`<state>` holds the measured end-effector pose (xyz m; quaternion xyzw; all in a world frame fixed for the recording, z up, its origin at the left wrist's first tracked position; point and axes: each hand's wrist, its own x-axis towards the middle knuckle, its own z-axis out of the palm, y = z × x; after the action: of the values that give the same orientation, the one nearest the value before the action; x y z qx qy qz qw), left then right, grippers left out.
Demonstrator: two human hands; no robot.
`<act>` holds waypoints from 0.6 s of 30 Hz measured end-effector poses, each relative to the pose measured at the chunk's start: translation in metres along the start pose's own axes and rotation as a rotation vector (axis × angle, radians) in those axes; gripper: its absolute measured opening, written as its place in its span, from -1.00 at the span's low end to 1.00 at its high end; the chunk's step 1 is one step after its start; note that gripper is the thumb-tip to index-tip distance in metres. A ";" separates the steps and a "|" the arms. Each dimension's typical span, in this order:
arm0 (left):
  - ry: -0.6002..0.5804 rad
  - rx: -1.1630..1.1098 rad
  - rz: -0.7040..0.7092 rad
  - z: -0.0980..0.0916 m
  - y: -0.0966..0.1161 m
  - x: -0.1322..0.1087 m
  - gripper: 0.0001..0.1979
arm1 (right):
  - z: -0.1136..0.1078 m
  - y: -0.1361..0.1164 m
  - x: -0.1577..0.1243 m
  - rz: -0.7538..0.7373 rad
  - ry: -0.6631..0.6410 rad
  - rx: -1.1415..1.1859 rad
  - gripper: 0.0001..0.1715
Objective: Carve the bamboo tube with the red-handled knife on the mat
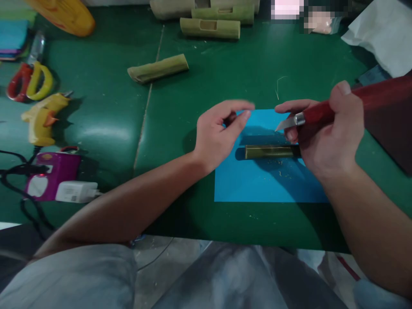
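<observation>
My right hand [334, 133] is closed around the red handle of a knife [317, 113], whose short blade points left above a blue sheet [238, 184]. On that sheet lies a short bamboo piece [270, 152], its right end hidden behind my right hand. My left hand [217, 133] hovers over the sheet's left edge, thumb and forefinger curved towards each other with a gap between the tips and nothing held. Small shavings are scattered on the sheet below the bamboo.
An angled bamboo piece [157, 68] lies further back, with notched bamboo tubes [210, 28] behind it. Scissors [30, 79], a yellow glue gun [45, 120] and a purple power adapter [58, 171] with cables are at the left. White paper [383, 38] is at the back right.
</observation>
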<state>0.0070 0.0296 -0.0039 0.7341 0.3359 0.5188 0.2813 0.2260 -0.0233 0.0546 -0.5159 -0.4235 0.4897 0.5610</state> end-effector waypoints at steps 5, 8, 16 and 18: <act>-0.088 0.121 0.120 -0.003 0.002 -0.005 -0.62 | 0.003 0.007 -0.005 0.006 0.048 0.035 -0.48; -0.313 0.301 0.192 -0.009 0.009 -0.007 -0.71 | 0.004 0.011 -0.009 -0.029 0.082 -0.001 -0.70; -0.641 0.475 0.229 -0.011 0.019 -0.009 -0.68 | -0.008 -0.009 -0.017 -0.039 -0.027 -0.239 -0.70; -0.657 0.468 0.248 -0.012 0.021 -0.009 -0.68 | -0.015 -0.015 -0.013 -0.015 -0.100 -0.271 -0.67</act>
<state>-0.0019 0.0104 0.0108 0.9394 0.2462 0.1969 0.1347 0.2406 -0.0381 0.0686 -0.5587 -0.5172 0.4489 0.4678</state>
